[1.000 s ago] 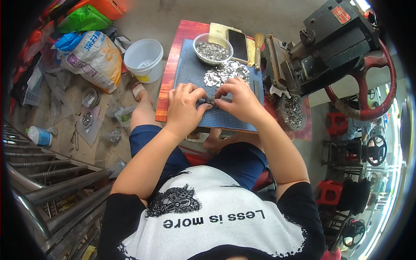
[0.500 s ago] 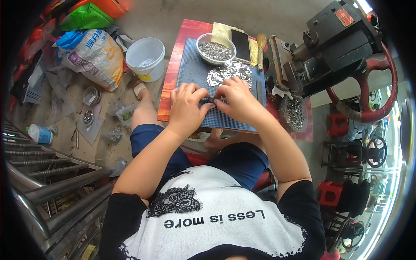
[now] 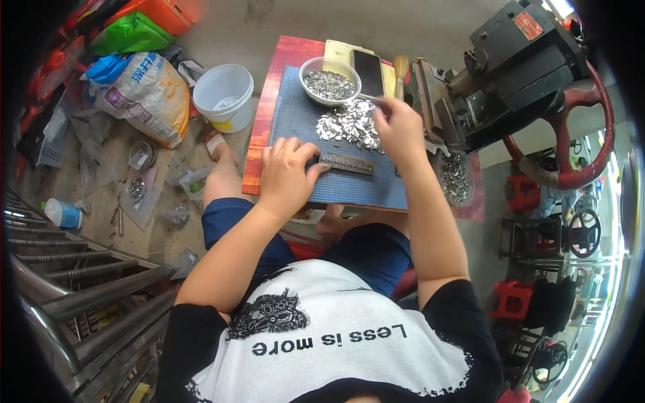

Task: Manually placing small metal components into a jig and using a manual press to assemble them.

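Note:
A dark slotted metal bar (image 3: 348, 165) lies on the blue ribbed mat (image 3: 285, 111). My left hand (image 3: 287, 171) grips the bar's left end between thumb and fingers. My right hand (image 3: 402, 134) is raised at the right of a pile of small shiny metal pieces (image 3: 346, 126). Its fingers are pinched and slightly blurred, and a thin pale strip sticks out from them to the left; its kind cannot be made out. Just beyond the pile stands a clear round bowl (image 3: 329, 80) filled with similar small metal pieces.
A black phone (image 3: 367, 72) lies on a yellow cloth by a straw brush (image 3: 401, 67). To the right stand a heavy press (image 3: 517, 74) with a red handwheel and a tub of metal parts (image 3: 455, 176). A white bucket (image 3: 225, 101) and sacks are on the left, near a metal rack (image 3: 87, 269).
My right hand has left the bar and moved up and right beside the pile, uncovering the bar. My left hand stays at the bar's left end.

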`<state>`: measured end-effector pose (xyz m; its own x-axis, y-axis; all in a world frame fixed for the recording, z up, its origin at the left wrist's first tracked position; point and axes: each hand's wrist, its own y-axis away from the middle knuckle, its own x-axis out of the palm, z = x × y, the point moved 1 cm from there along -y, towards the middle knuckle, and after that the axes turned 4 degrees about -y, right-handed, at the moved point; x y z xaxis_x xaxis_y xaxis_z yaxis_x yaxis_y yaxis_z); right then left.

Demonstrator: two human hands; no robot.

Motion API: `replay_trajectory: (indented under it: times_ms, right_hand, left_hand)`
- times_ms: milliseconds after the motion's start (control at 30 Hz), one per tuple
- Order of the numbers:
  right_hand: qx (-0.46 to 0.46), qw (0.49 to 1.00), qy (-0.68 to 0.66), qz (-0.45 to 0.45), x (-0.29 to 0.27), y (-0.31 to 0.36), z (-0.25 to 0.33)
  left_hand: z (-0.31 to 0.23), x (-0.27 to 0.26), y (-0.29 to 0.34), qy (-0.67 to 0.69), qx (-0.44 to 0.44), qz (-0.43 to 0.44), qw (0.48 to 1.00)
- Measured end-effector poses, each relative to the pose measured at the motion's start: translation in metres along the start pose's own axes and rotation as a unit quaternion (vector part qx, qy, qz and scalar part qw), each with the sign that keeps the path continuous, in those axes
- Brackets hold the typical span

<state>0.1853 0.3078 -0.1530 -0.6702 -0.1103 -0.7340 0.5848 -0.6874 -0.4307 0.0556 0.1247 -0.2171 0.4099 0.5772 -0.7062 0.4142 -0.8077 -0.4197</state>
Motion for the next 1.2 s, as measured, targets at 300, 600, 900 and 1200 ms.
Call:
replay_trajectory:
  times_ms: [300, 600, 900, 1200]
  right_hand:
    - [0.104, 0.985, 0.138, -0.009, -0.022, 0.071, -0.046]
    - [0.155, 0.986, 0.021, -0.051, -0.036, 0.062, -0.045]
    - [-0.156, 0.964, -0.08, 0.199, -0.018, 0.051, 0.005]
    - [-0.164, 0.95, -0.095, 0.248, -0.002, 0.047, 0.008]
  left_hand:
    - [-0.004, -0.004, -0.001, 0.003, -0.008, 0.008, 1.0]
    - [0.001, 0.001, -0.001, 0.036, -0.01, -0.048, 0.998]
    - [0.001, 0.0, 0.001, 0.019, 0.005, -0.018, 1.0]
    - [-0.001, -0.001, 0.003, 0.02, 0.001, -0.012, 1.0]
